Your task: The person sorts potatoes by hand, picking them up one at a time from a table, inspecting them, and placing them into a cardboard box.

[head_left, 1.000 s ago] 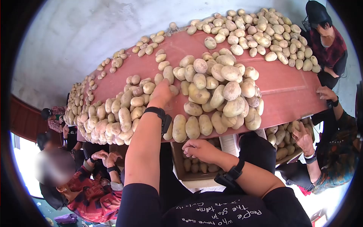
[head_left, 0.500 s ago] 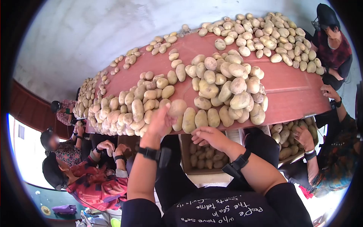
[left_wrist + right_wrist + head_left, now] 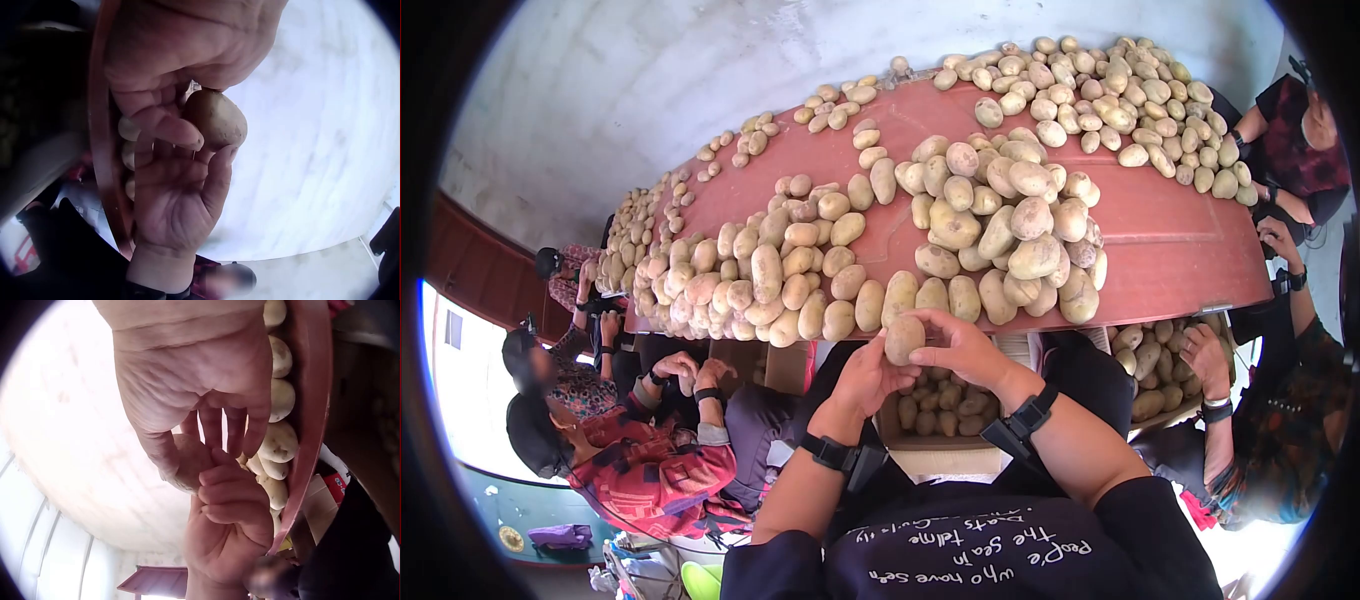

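Just off the near edge of the table, both hands hold one round, tan potato [image 3: 904, 340] between them. My left hand [image 3: 865, 380] grips its left side, with curled fingers against the potato [image 3: 219, 119] in the left wrist view. On the other side, my right hand [image 3: 965, 350] has its thumb and fingers around it; the right wrist view shows that thumb pressed along the potato [image 3: 190, 459]. A row of potatoes [image 3: 900, 296] lines the table edge beyond the hands. Below them stands a cardboard box [image 3: 945, 462] with potatoes inside.
A large heap of potatoes [image 3: 1000, 230] lies on the red table [image 3: 1170, 250], with more potatoes [image 3: 760, 270] to its left and along the back wall. Another box of potatoes [image 3: 1152, 372] stands at the right. People sit close on both sides, one in a red patterned top [image 3: 655, 470].
My left hand has come back from the table with a potato and met my right hand at the edge. My right hand has changed from hanging over the box to holding that potato too.
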